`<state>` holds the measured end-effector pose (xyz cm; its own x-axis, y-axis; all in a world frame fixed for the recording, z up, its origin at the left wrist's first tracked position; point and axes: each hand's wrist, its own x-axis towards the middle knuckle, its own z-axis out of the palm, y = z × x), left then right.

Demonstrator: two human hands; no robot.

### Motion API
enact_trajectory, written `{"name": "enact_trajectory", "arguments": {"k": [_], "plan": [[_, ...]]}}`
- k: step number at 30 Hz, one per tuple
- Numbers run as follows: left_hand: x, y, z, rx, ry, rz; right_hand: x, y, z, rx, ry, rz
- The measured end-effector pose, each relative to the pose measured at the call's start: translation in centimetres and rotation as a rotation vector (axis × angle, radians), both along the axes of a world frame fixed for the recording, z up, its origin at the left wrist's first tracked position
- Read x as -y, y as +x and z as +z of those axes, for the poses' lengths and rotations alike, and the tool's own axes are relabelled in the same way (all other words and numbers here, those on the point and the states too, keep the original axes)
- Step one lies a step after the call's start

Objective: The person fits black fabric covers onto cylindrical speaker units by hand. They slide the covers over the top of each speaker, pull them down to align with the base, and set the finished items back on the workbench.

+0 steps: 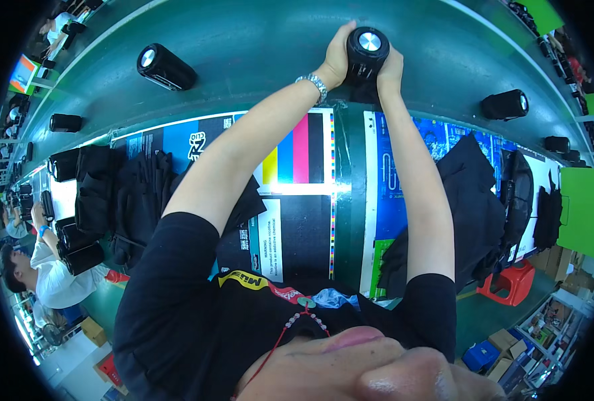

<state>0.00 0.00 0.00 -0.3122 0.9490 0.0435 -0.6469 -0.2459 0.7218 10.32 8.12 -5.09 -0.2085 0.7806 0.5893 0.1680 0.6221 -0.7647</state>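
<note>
At the far side, both arms reach out over the green work surface (263, 53). A black cylindrical speaker (365, 67) with a shiny silver round end stands between my hands. My left hand (335, 59), below which a metal bracelet or watch (313, 87) circles the wrist, is closed against its left side. Against the right side presses my right hand (391, 71), also closed round it. Some of the fingers are hidden behind the speaker. Another speaker (168, 67) lies to the left, and one more (506, 105) to the right, both away from my hands.
Black cloth pieces (143, 194) lie in piles on the left, with more dark cloth (467, 194) on the right. Printed sheets (297, 234) cover the near surface. A co-worker (63, 274) sits at the left beside black items. A red stool (507, 284) stands at the lower right.
</note>
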Motion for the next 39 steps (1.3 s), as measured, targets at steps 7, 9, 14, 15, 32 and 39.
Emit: {"name": "enact_trajectory", "arguments": {"k": [7,9,14,15,32,39], "plan": [[-0.9,1.7,-1.6,-0.242,0.023,0.303,0.4,1.3,1.7,0.223,0.037,-0.171],[-1.1,1.5,-1.3,-0.43,0.018,0.511,1.2,-0.1,2.5,0.034,-0.007,-0.224],[-0.2,2.4,1.0,-0.697,-0.194,0.37,1.0,1.6,3.3,0.028,0.101,-0.393],[0.8,3.2,1.7,-0.74,-0.34,0.316,1.4,2.4,3.3,-0.08,-0.182,-0.424],[28.3,-0.7,8.3,-0.797,-0.287,0.061,24.2,-0.5,15.3,-0.586,-0.936,0.542],[33.0,0.3,3.5,-0.575,-0.32,0.053,30.8,-1.1,8.9,-0.767,-1.079,0.632]]}}
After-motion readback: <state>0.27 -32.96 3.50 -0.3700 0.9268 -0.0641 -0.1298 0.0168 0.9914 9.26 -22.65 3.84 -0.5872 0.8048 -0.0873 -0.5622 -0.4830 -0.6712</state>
